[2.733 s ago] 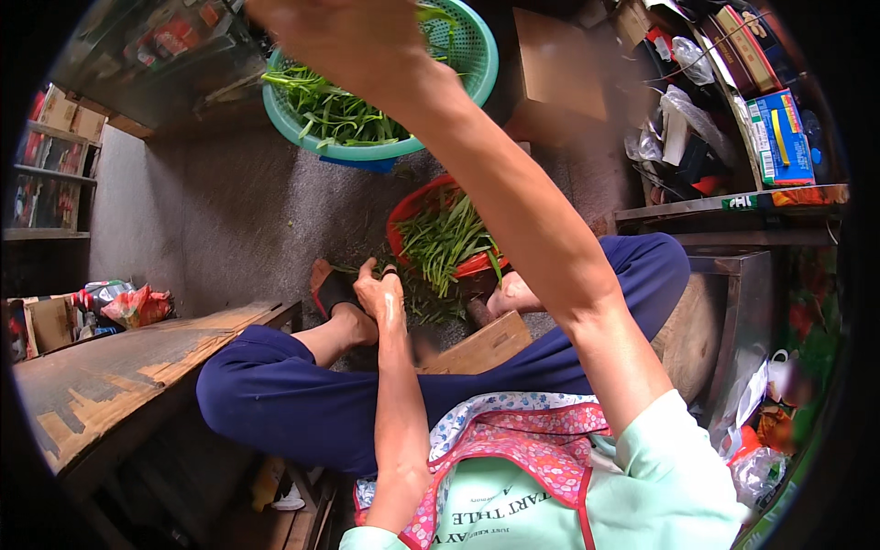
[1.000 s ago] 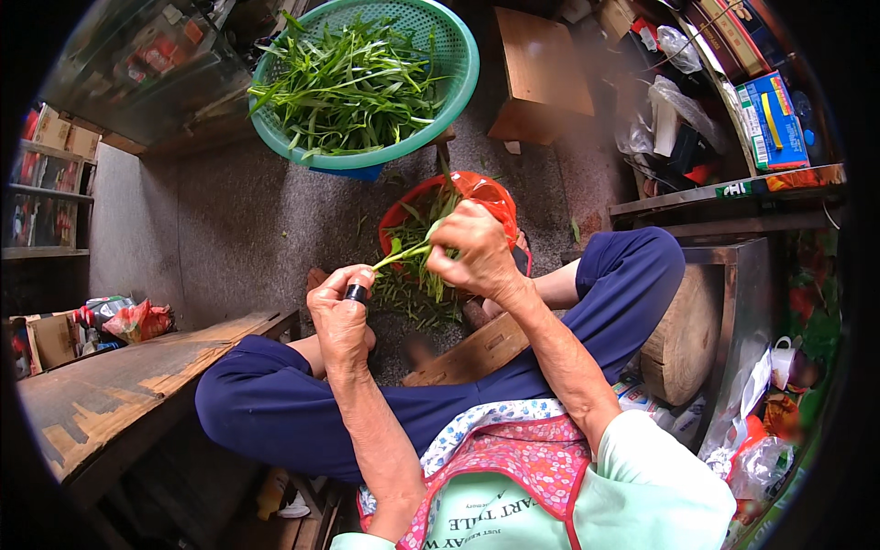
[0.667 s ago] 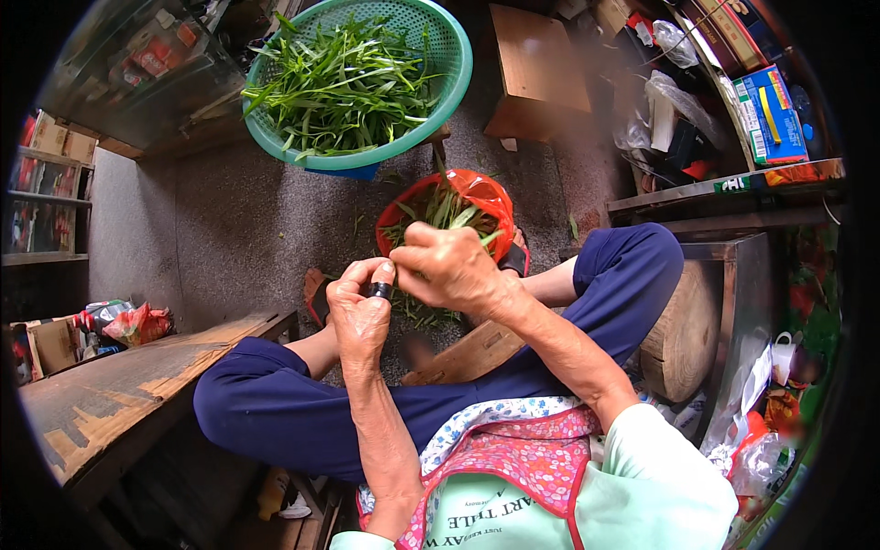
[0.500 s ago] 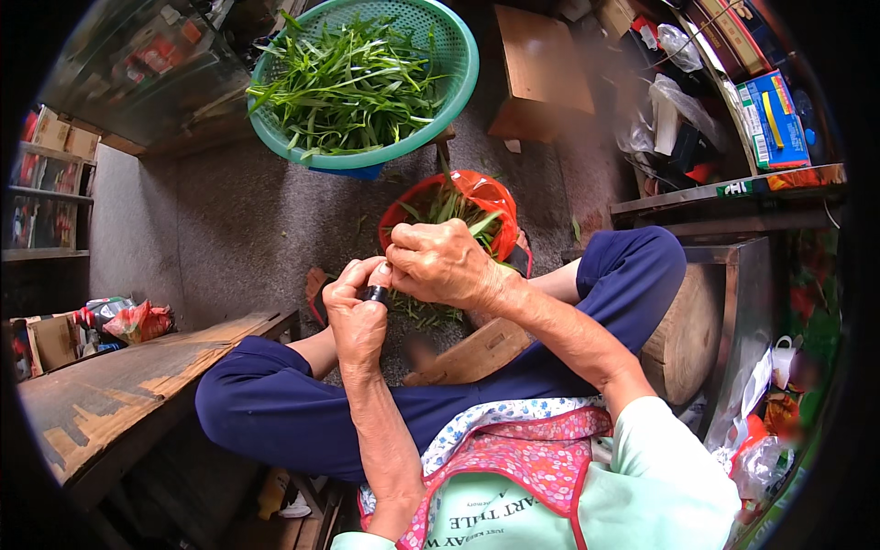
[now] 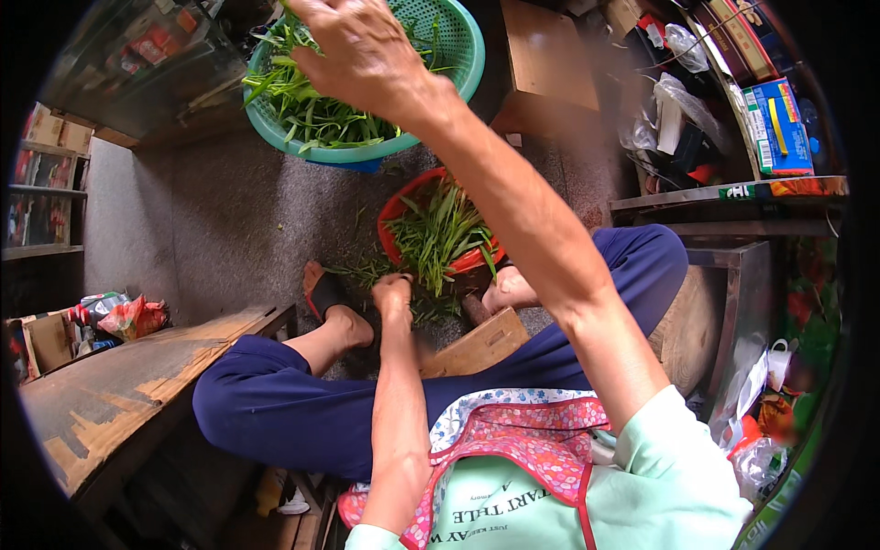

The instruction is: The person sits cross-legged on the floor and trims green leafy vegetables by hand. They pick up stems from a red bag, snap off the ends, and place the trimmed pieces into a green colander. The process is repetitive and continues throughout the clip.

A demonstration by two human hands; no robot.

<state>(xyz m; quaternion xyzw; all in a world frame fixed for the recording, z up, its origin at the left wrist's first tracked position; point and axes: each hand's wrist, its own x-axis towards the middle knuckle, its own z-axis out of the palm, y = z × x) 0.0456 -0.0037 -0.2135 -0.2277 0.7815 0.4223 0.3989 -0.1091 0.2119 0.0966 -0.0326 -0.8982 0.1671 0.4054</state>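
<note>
My right hand (image 5: 357, 53) is over the turquoise plastic colander (image 5: 472, 69), thumb apart from the fingers and nothing visible in its grasp. A heap of long-leaved greens (image 5: 316, 119) lies in the colander, partly covered by that hand. Low between my feet, my left hand (image 5: 392, 291) has its fingers curled down at loose greens (image 5: 362, 268) on the floor. What those fingers hold is hidden. Beside it, a red bag-lined container (image 5: 389, 225) holds more leafy stems (image 5: 435, 229), some hanging over its near rim.
A wooden bench (image 5: 137, 367) runs along my left. In front of me is a small wooden block (image 5: 477, 344). A brown box (image 5: 550, 55) stands beyond, right of the colander. Shelves at the right hold a blue box (image 5: 777, 124) and plastic bags.
My hands have parted from where they met above the red container. The right went forward over the colander; the left dropped to the floor greens. The stems in the container are now uncovered.
</note>
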